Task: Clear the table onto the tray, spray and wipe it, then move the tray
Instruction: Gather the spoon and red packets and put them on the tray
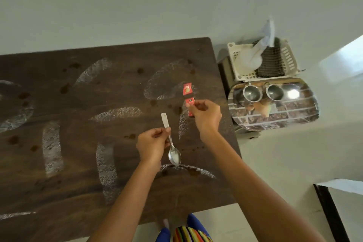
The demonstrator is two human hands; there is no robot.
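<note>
A dark wooden table (pixel 78 143) carries white smears and brown stains. My left hand (pixel 152 144) grips a steel spoon (pixel 171 143) by the middle of its handle, bowl toward me, just above the table. My right hand (pixel 206 116) pinches a red sachet (pixel 190 106) near the table's right edge. A second red sachet (pixel 187 89) lies flat on the table just beyond it. A patterned tray (pixel 275 116) stands to the right of the table and holds two steel cups (pixel 252 93).
Behind the tray stands a cream plastic basket (pixel 288 59) with a white spray bottle (pixel 253 57) and a dark cloth in it. A white wall runs behind the table. A dark-edged ledge (pixel 332 212) lies at lower right.
</note>
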